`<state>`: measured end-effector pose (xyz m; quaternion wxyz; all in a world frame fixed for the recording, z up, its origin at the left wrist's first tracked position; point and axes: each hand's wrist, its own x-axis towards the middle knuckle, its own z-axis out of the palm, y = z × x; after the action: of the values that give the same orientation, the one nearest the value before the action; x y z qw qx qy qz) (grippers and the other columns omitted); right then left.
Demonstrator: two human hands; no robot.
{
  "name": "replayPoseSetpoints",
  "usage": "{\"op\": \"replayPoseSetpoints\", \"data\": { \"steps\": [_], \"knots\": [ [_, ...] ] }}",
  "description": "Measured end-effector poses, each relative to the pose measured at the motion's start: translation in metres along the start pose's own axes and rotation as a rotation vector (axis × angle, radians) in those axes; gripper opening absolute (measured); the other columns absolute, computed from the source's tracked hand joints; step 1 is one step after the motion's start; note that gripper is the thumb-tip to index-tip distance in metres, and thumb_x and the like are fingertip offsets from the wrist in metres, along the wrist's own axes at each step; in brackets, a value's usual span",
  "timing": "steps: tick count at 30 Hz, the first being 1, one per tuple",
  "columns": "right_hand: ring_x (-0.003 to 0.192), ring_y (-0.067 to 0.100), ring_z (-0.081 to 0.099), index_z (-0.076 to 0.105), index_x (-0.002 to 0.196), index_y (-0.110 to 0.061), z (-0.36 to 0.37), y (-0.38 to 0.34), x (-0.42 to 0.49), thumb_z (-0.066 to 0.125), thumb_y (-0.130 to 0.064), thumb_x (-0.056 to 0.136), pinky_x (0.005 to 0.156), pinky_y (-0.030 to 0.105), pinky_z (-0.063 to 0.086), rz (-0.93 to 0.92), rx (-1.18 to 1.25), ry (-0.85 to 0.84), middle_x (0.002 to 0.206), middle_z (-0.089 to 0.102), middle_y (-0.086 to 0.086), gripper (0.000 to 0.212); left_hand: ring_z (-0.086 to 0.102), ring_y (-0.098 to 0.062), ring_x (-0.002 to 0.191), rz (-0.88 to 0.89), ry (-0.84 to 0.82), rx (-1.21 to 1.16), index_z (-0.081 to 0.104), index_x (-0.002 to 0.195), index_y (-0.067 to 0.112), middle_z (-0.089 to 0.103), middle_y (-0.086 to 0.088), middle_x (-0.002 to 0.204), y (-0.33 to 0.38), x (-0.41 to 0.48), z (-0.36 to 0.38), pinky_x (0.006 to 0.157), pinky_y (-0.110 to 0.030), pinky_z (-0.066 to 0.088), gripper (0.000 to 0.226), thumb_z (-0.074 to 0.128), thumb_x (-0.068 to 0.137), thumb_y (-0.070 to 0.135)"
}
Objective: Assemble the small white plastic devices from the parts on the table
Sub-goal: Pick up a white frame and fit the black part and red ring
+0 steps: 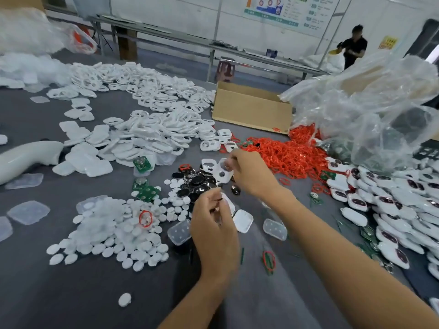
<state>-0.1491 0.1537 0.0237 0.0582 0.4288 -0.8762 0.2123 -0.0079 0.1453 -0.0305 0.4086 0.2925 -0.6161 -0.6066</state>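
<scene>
your left hand, nearest, pinches a small blurred part; your right hand grips the white shell above the black pieces — line the part with a hole, press squarely.

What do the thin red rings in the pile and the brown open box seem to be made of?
Thin red rings: probably rubber or soft plastic; they glint and lie tangled. Brown open box: cardboard, matt, with plain flat walls.

Parts count, surface
One cardboard box; one left hand; one right hand; white shells, white discs, red rings: heaps beyond counting.
</scene>
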Motion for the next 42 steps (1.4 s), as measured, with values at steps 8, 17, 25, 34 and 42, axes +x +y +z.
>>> {"op": "replayPoseSetpoints", "data": {
  "steps": [8, 17, 25, 34, 42],
  "knots": [
    [0.058, 0.006, 0.057, 0.068, 0.078, -0.005, -0.036, 0.005, -0.106, 0.061, -0.007, 0.089, 0.057, 0.015, 0.039, -0.094, 0.146, 0.058, 0.061, 0.063, -0.005, 0.013, 0.07, -0.007, 0.078, -0.006, -0.387, -0.089, 0.069, 0.095, 0.032, 0.075, 0.009, 0.084, 0.001, -0.01, 0.007, 0.07, -0.021, 0.055, 0.022, 0.057, 0.096, 0.013],
    [0.094, 0.023, 0.063, 0.066, 0.111, -0.005, -0.023, 0.096, -0.058, 0.058, -0.007, 0.09, 0.087, 0.032, 0.048, 0.306, 0.007, 0.117, 0.107, 0.07, 0.01, 0.023, 0.068, -0.022, 0.051, -0.208, -0.41, -0.144, 0.066, 0.087, 0.009, 0.074, -0.006, 0.081, 0.001, -0.009, 0.002, 0.033, -0.02, 0.034, 0.021, 0.048, 0.098, 0.01],
    [0.092, 0.027, 0.062, 0.073, 0.094, -0.008, -0.002, 0.113, -0.011, 0.069, -0.015, 0.085, 0.078, 0.037, 0.05, 0.342, -0.067, 0.112, 0.097, 0.071, 0.01, 0.012, 0.059, -0.016, 0.041, -0.285, -0.418, -0.169, 0.062, 0.09, 0.012, 0.072, -0.01, 0.088, 0.003, -0.009, 0.002, 0.033, -0.018, 0.033, 0.018, 0.046, 0.099, 0.011],
    [0.065, 0.012, 0.054, 0.071, 0.07, -0.005, -0.01, 0.116, -0.05, 0.069, 0.001, 0.079, 0.065, 0.022, 0.039, 0.299, 0.023, 0.16, 0.074, 0.071, 0.008, 0.01, 0.069, -0.019, 0.061, -0.355, -0.493, -0.283, 0.055, 0.108, 0.008, 0.063, -0.021, 0.106, 0.002, -0.006, 0.003, 0.05, -0.026, 0.054, 0.023, 0.039, 0.097, -0.006],
    [0.085, 0.025, 0.067, 0.074, 0.096, -0.005, -0.005, 0.099, -0.045, 0.069, -0.016, 0.086, 0.08, 0.029, 0.05, 0.134, -0.034, 0.037, 0.09, 0.073, 0.012, 0.015, 0.073, -0.018, 0.082, -0.377, -0.483, -0.308, 0.056, 0.109, 0.002, 0.063, -0.022, 0.113, 0.003, -0.005, 0.003, 0.058, -0.027, 0.057, 0.013, 0.05, 0.097, 0.002]
  ]
}}
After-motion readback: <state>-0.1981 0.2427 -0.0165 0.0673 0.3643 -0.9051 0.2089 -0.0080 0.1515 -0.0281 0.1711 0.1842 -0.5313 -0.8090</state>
